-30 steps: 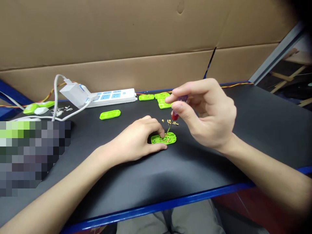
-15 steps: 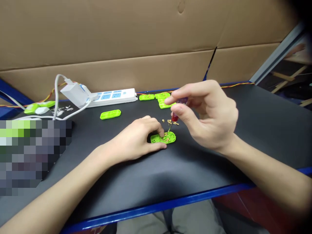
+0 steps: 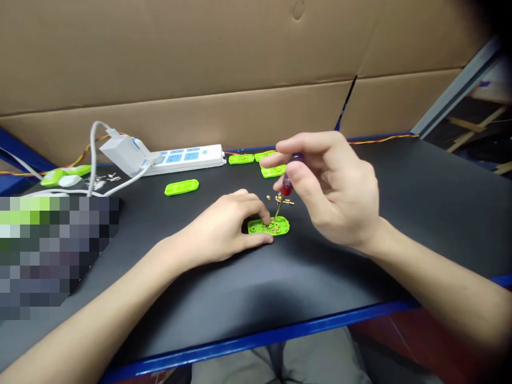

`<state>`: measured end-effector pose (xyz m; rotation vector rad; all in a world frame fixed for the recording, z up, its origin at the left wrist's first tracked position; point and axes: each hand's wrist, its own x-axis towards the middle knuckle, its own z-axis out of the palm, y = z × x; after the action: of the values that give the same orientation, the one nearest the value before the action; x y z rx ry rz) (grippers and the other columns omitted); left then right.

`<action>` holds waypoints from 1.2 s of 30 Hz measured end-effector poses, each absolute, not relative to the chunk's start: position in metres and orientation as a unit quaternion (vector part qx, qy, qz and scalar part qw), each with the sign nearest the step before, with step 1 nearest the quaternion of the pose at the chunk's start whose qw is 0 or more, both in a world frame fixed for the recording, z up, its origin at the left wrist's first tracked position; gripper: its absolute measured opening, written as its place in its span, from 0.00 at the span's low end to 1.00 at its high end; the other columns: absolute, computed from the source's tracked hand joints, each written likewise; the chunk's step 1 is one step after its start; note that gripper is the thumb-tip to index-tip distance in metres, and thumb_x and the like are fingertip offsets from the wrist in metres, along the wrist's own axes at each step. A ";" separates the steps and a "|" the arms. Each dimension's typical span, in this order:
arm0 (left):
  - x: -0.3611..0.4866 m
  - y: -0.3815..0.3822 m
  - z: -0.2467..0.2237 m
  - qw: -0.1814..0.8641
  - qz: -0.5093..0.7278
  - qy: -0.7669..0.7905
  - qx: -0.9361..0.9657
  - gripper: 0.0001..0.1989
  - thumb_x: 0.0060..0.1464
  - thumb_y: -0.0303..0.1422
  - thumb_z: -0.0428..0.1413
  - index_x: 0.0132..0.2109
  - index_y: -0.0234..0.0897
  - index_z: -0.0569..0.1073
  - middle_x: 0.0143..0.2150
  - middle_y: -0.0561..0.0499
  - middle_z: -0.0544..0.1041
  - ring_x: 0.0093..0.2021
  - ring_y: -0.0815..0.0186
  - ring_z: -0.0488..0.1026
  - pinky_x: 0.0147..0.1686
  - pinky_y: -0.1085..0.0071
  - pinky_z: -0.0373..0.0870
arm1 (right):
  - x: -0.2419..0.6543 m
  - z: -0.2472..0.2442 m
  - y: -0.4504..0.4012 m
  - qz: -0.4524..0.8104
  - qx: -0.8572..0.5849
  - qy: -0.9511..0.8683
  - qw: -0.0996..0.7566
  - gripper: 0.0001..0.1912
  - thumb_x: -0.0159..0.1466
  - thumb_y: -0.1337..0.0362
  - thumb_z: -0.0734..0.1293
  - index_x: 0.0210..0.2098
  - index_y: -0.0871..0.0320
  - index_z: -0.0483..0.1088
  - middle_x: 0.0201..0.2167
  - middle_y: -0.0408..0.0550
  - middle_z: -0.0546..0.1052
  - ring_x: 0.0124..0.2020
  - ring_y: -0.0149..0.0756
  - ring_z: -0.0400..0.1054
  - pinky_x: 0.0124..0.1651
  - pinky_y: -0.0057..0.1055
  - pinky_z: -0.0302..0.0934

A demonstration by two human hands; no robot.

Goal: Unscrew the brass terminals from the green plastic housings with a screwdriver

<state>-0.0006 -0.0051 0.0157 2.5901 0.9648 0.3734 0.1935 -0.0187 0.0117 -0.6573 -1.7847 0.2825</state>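
Observation:
A green plastic shell (image 3: 282,226) with small brass-coloured parts in it lies on the black table. My left hand (image 3: 234,226) grips its left part between thumb and fingers. In my right hand (image 3: 336,192) is a screwdriver (image 3: 286,184) with a red and purple handle, held by thumb and fingers above the shell. Its thin shaft slants down and the tip meets the shell's inside near my left fingertip. Just behind the shell, several loose brass pieces (image 3: 285,200) lie on the table.
A white power strip (image 3: 208,156) with a plugged-in adapter (image 3: 122,154) and cables stands at the back left. Other green shells lie behind (image 3: 241,159) and to the left (image 3: 182,187). A cardboard wall (image 3: 240,64) rises behind the black table (image 3: 440,213).
The fingers of my right hand have shifted around the screwdriver handle, and the hand has moved slightly left. My left hand and the shell look nearly unchanged.

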 end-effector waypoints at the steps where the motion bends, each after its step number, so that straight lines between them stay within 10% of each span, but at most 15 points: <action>1: -0.001 -0.005 0.016 0.175 0.131 0.341 0.914 0.09 0.55 0.38 0.61 0.40 0.38 0.75 0.38 0.53 0.76 0.42 0.63 0.72 0.43 0.69 0.66 | 0.193 0.012 -0.019 0.126 -0.286 -0.760 0.569 0.10 0.69 0.66 0.60 0.49 0.53 0.65 0.44 0.44 0.79 0.37 0.31 0.77 0.42 0.31 0.74; 36: -0.002 -0.005 0.019 0.170 0.097 0.328 0.924 0.12 0.56 0.35 0.61 0.46 0.38 0.75 0.43 0.51 0.77 0.44 0.62 0.73 0.47 0.68 0.66 | 0.191 0.009 -0.013 0.111 -0.270 -0.740 0.605 0.07 0.68 0.65 0.61 0.43 0.54 0.70 0.41 0.45 0.76 0.38 0.33 0.73 0.38 0.36 0.73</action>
<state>-0.0024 -0.0046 0.0194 2.6269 0.9321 0.2756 0.1909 -0.0129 0.0090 -0.6243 -1.7125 0.2575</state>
